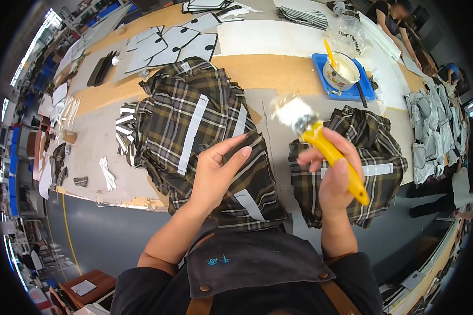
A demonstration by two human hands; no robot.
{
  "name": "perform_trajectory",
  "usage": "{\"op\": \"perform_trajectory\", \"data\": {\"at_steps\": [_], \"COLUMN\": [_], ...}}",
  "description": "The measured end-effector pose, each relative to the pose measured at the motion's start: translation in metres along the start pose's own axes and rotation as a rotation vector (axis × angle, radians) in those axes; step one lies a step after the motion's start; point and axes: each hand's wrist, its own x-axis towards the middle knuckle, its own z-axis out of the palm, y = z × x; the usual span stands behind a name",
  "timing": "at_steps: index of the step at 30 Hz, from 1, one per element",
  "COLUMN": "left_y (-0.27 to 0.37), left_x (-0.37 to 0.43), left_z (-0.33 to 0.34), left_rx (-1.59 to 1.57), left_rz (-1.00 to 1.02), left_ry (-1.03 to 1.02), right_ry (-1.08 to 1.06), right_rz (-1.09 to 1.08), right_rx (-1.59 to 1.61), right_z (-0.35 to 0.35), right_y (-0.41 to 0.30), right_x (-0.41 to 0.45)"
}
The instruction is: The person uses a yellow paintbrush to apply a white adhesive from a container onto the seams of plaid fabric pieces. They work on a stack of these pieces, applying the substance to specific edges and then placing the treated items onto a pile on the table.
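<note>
My right hand grips a yellow-handled brush, raised above the table, its bristles covered in white paste. My left hand pinches an upper edge of plaid fabric between thumb and fingers. This piece lies partly over a larger heap of brown, black and white plaid fabric. Pale strips lie on the plaid, one of them below my left hand. A second plaid pile with a pale strip sits behind and below my right hand.
A blue tray holds an enamel pot of white paste with a yellow-handled tool in it. White, black-edged panels lie at the back left. A plastic bag is beyond the tray. A co-worker stands at the far right.
</note>
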Motion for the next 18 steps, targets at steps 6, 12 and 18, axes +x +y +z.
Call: {"op": "perform_trajectory", "data": {"at_steps": [6,12,18], "left_y": [0.004,0.004,0.004], "left_x": [-0.001,-0.002,-0.007], "left_z": [0.005,0.0,0.002], "left_rx": [-0.104,-0.142,-0.075], "left_rz": [-0.04,-0.06,0.007], "left_ry": [-0.055,-0.034,-0.051], "right_ry": [-0.096,-0.204,-0.134], "right_rz": [0.053,-0.002,0.035], "right_rx": [-0.183,-0.3,-0.246], "right_z": [0.001,0.005,0.007], "right_y": [-0.006,-0.014,-0.017], "right_x": [0.006,0.015,0.013]}}
